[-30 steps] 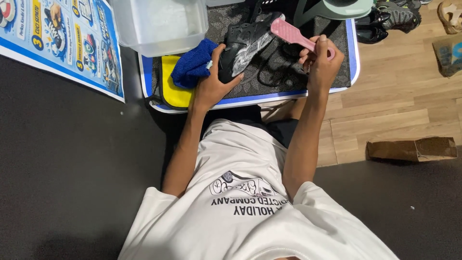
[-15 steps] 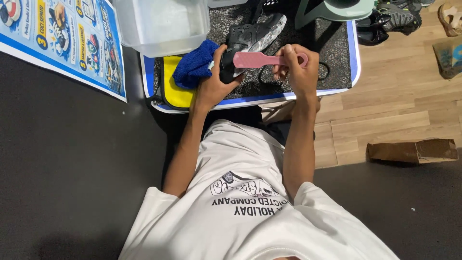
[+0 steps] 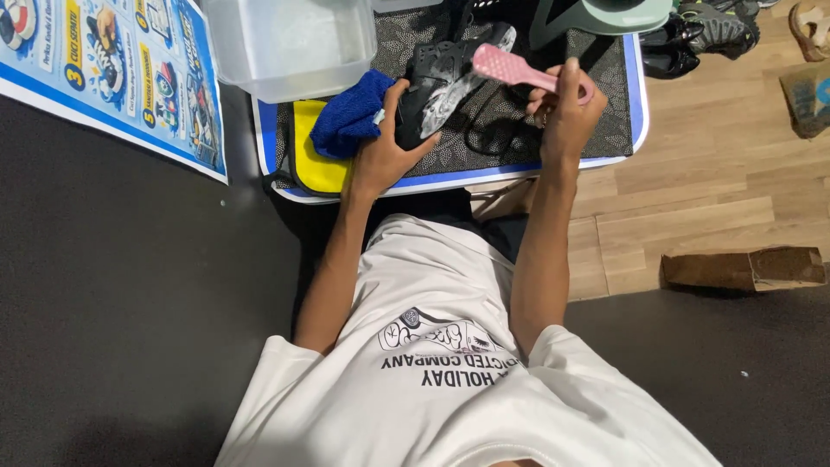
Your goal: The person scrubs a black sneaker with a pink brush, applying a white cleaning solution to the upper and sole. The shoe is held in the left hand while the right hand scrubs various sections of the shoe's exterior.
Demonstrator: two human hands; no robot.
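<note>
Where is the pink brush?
In the head view, the right hand holds the pink brush over the black shoe, upper middle.

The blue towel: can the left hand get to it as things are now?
Probably yes. The blue towel lies right beside the left hand, with nothing between them. But that hand has its grip on the black shoe, so it must let go first.

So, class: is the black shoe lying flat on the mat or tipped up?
Tipped up. The left hand grips the black shoe at its heel, sole facing up, foamy, while the right hand holds the pink brush over it.
</note>
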